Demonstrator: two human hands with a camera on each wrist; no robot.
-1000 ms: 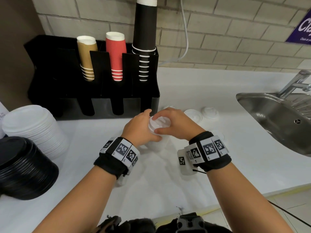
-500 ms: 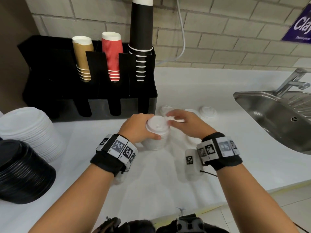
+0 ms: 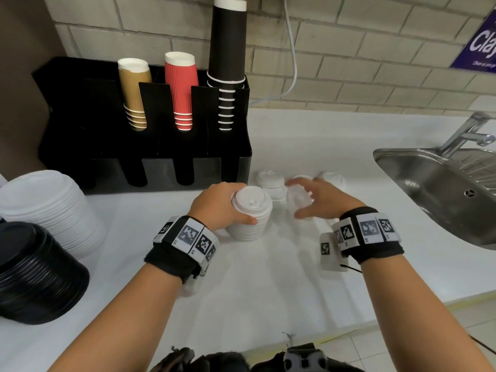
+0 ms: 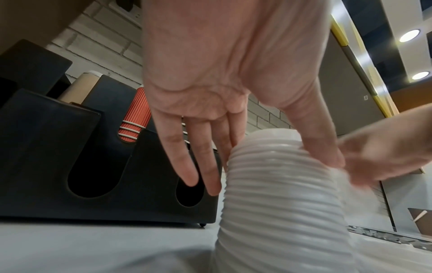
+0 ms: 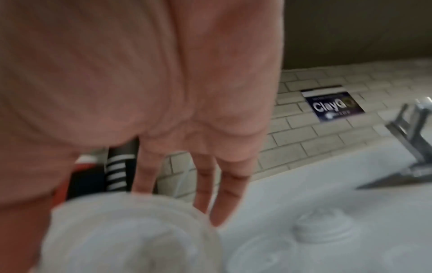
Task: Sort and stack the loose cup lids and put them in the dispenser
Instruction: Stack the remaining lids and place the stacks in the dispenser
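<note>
A: Head view: left hand (image 3: 220,206) wraps the stack of white lids (image 3: 251,217) standing on the worktop (image 3: 268,277) before the dispenser (image 3: 150,146).
B: Wrist views: thumb clamps that stack; right hand (image 5: 163,92) blurred, grip on a lid (image 5: 131,238) — can't tell.

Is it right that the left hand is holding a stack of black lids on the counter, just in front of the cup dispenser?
Not quite: the lids are white, not black. The head view shows the left hand holding a stack of white lids on the counter, just in front of the cup dispenser. The left wrist view shows the same white ribbed stack.
</note>
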